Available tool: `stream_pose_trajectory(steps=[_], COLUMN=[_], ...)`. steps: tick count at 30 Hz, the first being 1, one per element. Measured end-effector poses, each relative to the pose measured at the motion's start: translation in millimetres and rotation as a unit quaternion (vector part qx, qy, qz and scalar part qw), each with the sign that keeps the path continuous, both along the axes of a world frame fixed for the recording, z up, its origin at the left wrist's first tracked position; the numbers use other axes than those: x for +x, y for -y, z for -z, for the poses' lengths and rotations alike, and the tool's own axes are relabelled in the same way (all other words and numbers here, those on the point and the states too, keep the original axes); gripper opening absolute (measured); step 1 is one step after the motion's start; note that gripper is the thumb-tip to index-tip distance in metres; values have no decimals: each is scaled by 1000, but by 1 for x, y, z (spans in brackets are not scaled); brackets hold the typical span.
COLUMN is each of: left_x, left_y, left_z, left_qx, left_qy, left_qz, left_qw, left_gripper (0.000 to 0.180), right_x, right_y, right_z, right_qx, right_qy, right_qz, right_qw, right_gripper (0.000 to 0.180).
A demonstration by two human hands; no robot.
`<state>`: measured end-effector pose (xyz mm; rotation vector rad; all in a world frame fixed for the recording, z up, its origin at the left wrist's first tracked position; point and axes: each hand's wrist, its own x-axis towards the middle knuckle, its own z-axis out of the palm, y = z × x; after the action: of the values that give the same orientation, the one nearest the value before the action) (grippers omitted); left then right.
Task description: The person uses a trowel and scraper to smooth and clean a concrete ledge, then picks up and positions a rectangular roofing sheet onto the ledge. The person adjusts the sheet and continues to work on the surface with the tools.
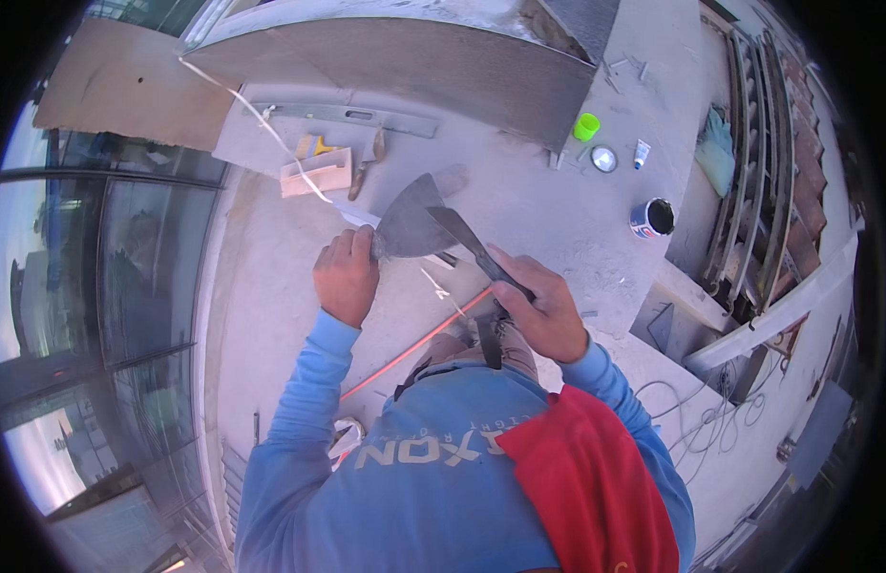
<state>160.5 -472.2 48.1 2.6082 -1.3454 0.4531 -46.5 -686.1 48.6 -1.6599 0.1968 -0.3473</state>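
In front of my chest, my left hand (348, 277) is closed round the handle end of a wide putty knife (411, 224), its grey fan-shaped blade tilted up and to the right. My right hand (543, 310) grips the dark handle of a second putty knife (454, 227), thumb and fingers wrapped along it. This second blade is seen nearly edge-on and lies at the right edge of the wide blade; whether they touch is hard to tell. My left fingers hide most of the wide knife's handle.
Beyond my hands lie a spirit level (367, 117), an open box (315, 174), and a yellow brush (312, 146). A dark slab structure (395, 67) stands behind them. To the right are a green cup (586, 127), a round lid (603, 159), a tube (642, 154) and a can (651, 219). Glass panes line the left.
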Motion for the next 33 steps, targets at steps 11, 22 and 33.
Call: stream_pose_trajectory(steps=[11, 22, 33], left_x=[55, 227, 341], left_y=[-14, -106, -160], left_z=[-36, 20, 23], left_qx=[66, -6, -59], left_qy=[92, 39, -39], left_qz=[77, 50, 192], left_qw=[991, 998, 979], left_gripper=[35, 45, 38], right_x=[21, 152, 311], right_y=[3, -103, -218], right_z=[-38, -25, -40], right_qx=[-242, -237, -306], right_qy=[-100, -150, -203], right_qz=[-41, 139, 194], right_qw=[964, 950, 910], right_gripper=[40, 39, 37])
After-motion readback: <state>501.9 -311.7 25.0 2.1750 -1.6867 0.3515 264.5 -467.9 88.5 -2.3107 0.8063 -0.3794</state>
